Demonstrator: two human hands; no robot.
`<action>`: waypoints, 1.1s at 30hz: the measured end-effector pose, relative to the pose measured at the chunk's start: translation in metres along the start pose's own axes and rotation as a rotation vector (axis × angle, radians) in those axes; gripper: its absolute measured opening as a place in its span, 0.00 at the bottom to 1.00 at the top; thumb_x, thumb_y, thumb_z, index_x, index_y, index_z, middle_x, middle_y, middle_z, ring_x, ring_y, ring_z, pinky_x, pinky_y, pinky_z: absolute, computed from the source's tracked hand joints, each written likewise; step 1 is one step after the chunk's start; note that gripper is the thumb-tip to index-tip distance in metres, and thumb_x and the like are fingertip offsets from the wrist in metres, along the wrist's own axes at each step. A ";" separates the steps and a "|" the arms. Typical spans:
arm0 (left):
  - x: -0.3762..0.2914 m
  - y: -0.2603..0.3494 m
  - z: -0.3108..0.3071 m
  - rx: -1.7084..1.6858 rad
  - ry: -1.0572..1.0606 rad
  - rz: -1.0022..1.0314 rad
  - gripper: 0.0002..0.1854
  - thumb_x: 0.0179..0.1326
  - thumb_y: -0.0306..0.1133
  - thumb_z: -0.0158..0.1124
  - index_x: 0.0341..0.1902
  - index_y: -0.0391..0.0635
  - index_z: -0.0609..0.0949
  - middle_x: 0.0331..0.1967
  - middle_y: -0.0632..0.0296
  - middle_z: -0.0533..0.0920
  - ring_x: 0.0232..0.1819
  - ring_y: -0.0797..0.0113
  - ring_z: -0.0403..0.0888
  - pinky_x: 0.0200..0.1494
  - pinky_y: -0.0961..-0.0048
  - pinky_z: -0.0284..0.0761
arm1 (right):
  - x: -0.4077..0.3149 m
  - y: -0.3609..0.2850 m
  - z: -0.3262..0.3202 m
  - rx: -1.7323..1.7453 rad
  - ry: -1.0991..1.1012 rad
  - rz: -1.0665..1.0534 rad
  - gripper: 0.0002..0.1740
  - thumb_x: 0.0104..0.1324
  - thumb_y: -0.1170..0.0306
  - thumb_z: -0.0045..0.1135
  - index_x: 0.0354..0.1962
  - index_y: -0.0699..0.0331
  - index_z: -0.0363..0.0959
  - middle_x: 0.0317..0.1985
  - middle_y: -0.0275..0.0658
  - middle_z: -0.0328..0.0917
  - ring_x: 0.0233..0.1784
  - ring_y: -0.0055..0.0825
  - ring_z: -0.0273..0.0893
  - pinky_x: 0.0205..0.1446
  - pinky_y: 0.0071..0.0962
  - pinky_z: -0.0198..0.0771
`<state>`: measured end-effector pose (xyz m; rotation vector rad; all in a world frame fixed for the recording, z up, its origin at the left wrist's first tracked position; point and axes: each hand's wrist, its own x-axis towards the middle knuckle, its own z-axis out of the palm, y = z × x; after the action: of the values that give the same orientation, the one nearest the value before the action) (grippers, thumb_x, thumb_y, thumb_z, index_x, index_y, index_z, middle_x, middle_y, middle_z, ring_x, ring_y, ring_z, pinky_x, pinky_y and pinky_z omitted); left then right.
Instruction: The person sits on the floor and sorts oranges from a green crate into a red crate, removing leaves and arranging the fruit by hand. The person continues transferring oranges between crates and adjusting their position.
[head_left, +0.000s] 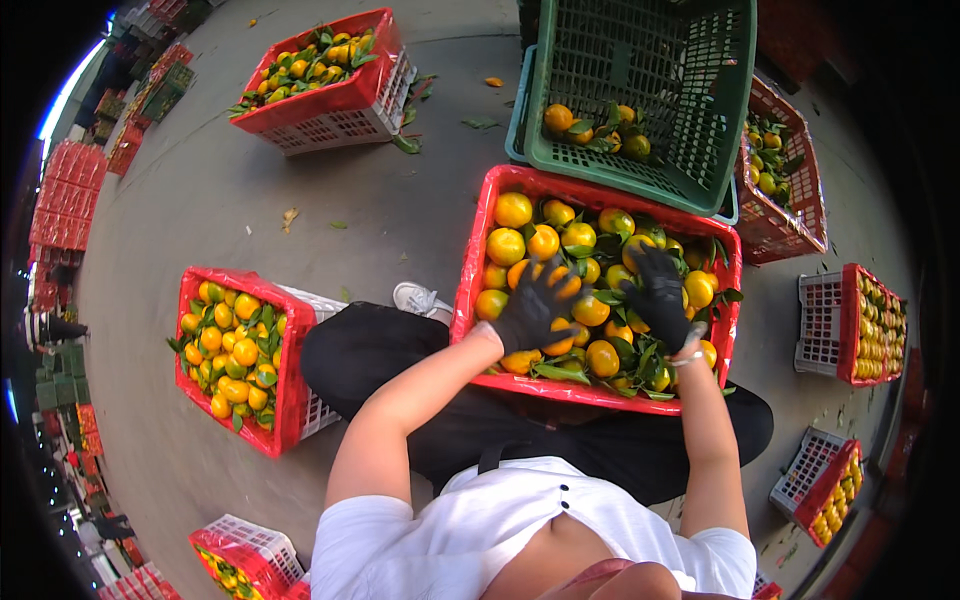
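Note:
Before me stands a crate lined with red plastic film (480, 232), full of orange and yellow-green mandarins (602, 358) with leaves on. My left hand (536, 307), in a black glove, lies spread over the fruit at the crate's left middle. Its fingers are apart and cover some mandarins. On the right side of the same crate, my right hand (658, 296), also black-gloved, rests on fruit and leaves with its fingers pointing away from me. What lies under its palm is hidden, so I cannot tell whether it grips a mandarin.
A tilted green plastic crate (645, 52) holding a few mandarins sits against the far rim. Fruit-filled red-lined crates stand at left (289, 360), far left (390, 67) and right (847, 322). A red crate (787, 225) is at far right. Loose leaves lie on the concrete floor (360, 195).

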<state>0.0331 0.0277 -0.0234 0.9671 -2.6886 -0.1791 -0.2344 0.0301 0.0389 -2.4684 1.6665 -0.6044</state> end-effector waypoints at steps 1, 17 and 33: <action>-0.014 0.009 -0.003 -0.080 -0.135 0.065 0.39 0.57 0.62 0.55 0.71 0.60 0.65 0.72 0.56 0.60 0.75 0.42 0.47 0.71 0.37 0.35 | -0.013 0.007 -0.010 -0.172 0.015 0.048 0.36 0.58 0.62 0.63 0.63 0.56 0.63 0.61 0.48 0.68 0.63 0.47 0.66 0.66 0.41 0.60; 0.014 -0.064 0.010 0.096 -0.082 -0.276 0.41 0.58 0.61 0.55 0.72 0.54 0.61 0.72 0.47 0.55 0.76 0.38 0.38 0.72 0.38 0.29 | 0.024 0.115 0.004 -0.474 0.142 0.313 0.23 0.55 0.48 0.59 0.37 0.57 0.78 0.37 0.46 0.80 0.43 0.45 0.77 0.46 0.46 0.69; 0.016 0.013 -0.017 -0.073 -0.106 0.142 0.32 0.53 0.50 0.64 0.63 0.54 0.73 0.64 0.55 0.68 0.73 0.46 0.53 0.73 0.43 0.38 | -0.074 -0.034 -0.013 0.720 -0.289 0.340 0.32 0.50 0.56 0.70 0.54 0.50 0.73 0.39 0.45 0.81 0.39 0.35 0.81 0.45 0.32 0.74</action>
<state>0.0184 0.0275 -0.0008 0.7631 -2.8125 -0.3043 -0.2336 0.1125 0.0412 -1.6372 1.3824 -0.6216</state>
